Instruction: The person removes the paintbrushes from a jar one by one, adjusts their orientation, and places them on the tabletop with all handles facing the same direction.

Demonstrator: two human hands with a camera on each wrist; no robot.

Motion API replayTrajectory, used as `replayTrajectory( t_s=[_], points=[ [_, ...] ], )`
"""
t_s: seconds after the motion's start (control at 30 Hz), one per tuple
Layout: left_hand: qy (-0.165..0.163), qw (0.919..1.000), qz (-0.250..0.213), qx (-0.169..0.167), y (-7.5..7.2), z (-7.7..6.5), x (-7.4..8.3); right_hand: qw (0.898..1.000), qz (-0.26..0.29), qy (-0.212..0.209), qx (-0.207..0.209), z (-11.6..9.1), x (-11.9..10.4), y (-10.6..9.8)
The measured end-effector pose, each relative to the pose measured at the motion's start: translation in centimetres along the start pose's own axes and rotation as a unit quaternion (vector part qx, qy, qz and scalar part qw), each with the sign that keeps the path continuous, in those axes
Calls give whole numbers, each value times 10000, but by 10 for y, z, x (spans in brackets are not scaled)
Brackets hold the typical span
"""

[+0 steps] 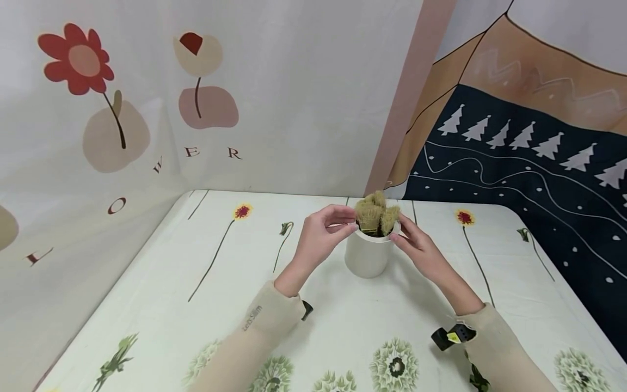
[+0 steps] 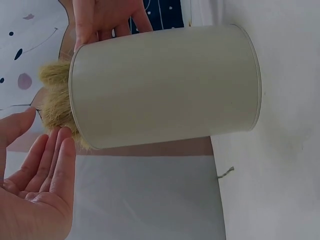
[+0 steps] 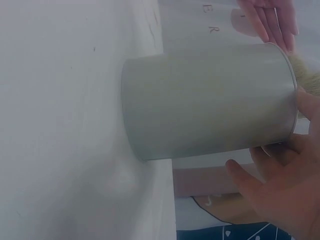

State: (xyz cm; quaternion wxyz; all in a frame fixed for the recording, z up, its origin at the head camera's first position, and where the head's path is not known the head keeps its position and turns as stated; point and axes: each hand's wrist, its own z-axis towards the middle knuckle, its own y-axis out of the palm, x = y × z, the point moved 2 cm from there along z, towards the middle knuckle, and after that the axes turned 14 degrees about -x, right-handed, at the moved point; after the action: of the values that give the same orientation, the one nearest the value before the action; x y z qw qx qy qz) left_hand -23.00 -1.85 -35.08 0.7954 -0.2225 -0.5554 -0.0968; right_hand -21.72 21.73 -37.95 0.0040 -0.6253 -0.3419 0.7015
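Note:
A white cylindrical pot (image 1: 367, 258) stands upright on the table, with fuzzy yellow-green plant tufts (image 1: 370, 213) rising out of its mouth. My left hand (image 1: 324, 231) is at the left of the tufts, its fingers nearly straight and the thumb spread apart; in the left wrist view the fingertips reach the tufts' edge. On the opposite side, my right hand (image 1: 420, 251) holds the pot's rim, thumb over the edge and fingers along the outer wall, as the right wrist view shows. The lower part of the tufts is hidden inside the pot.
The table is covered by a white cloth (image 1: 161, 256) printed with flowers. Behind it hangs a pale curtain (image 1: 303, 109) with flower prints, and on the right a dark fabric (image 1: 490, 169) with white trees. A small black device (image 1: 453, 335) sits at the right wrist.

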Motion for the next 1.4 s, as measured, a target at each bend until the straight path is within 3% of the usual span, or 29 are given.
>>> replayTrajectory(
  t_s=[0.2, 0.37, 0.47, 0.57, 0.63, 0.73, 0.83, 1.2, 1.4],
  points=[
    [8, 9976, 653, -218, 7, 3, 1, 10000, 26, -24, -24, 2, 1, 1],
    [-167, 9879, 1500, -346, 11, 9, 6, 10000, -15, 55, -8, 1, 0, 1],
    [-440, 9738, 2181, -468, 13, 14, 8, 10000, -36, 52, -12, 1, -2, 1],
    [-634, 9528, 2919, -547, 16, 19, 9, 10000, -3, -34, -54, 2, -1, 2],
    [-681, 9385, 3341, -550, 17, 21, 9, 9999, 20, -88, -78, 2, -1, 3],
    [-679, 9255, 3689, -526, 18, 23, 9, 9999, 20, -65, -82, 2, -2, 3],
    [-690, 9256, 3686, -514, 17, 23, 8, 10000, 0, -53, -66, 1, -2, 3],
    [-771, 9391, 3320, -443, 16, 19, 4, 10000, -11, -14, -74, 0, -1, 6],
    [-648, 9459, 3145, -458, 16, 20, 4, 9999, -18, 97, -33, 0, -4, 5]
  ],
)
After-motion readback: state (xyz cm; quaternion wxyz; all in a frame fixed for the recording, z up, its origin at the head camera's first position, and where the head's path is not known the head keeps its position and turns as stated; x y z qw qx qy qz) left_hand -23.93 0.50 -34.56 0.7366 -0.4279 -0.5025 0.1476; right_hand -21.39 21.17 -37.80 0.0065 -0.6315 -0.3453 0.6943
